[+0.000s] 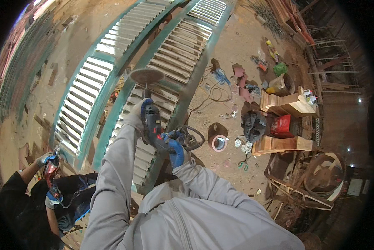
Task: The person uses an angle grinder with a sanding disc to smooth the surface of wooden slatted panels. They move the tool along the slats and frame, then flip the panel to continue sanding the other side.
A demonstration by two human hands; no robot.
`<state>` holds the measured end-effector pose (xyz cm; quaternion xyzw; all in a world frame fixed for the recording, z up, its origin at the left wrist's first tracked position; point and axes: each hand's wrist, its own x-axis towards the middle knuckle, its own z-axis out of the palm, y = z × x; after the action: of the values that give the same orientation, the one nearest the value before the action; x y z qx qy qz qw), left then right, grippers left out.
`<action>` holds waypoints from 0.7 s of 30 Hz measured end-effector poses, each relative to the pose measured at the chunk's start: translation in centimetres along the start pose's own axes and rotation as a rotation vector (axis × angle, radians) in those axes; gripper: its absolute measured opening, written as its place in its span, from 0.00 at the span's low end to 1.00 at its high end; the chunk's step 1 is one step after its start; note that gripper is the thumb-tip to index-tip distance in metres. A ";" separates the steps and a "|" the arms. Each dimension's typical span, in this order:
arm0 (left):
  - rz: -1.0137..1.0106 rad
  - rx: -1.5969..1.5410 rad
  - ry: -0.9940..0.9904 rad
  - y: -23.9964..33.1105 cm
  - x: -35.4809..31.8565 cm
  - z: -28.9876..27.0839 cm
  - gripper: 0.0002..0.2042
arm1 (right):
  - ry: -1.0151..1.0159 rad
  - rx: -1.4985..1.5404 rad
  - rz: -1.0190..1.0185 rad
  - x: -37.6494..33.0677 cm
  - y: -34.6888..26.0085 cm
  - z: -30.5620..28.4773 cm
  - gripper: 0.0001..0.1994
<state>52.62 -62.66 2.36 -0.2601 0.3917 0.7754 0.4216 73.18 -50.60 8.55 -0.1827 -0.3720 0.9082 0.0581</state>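
Both my hands are closed on a dark angle grinder (152,118) fitted with a round sanding disc (147,75). My left hand (140,109), in a grey and blue glove, grips the tool near its head. Around the rear handle wraps my right hand (172,148), in a blue glove. The disc is over a louvred shutter panel (182,48) with a green frame and pale, worn slats; whether it touches the wood I cannot tell. A second louvred panel (85,93) lies alongside on the left.
At lower left a co-worker's gloved hands hold a red power tool (51,171) by the second panel's end. On the right are a tape roll (219,143), green-handled scissors (243,166), a black bag (254,126), wooden blocks (295,103) and a bucket (283,84). Cords (212,98) trail over the ground.
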 end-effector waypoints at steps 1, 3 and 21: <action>0.014 -0.020 -0.034 -0.5 0.4 -0.5 0.08 | 0.000 -0.006 0.020 -0.4 -0.1 -0.2 0.09; -0.078 -0.083 -0.123 -1.7 1.0 -0.6 0.09 | 0.069 -0.067 0.073 -1.6 -0.8 -0.1 0.08; 0.813 1.157 -0.196 -13.9 1.8 -3.9 0.06 | 0.167 -0.221 0.001 -11.3 -2.0 -4.8 0.10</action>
<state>63.95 -60.41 -6.53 0.2429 0.7665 0.5589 0.2026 85.35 -48.76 10.09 -0.2631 -0.4635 0.8434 0.0681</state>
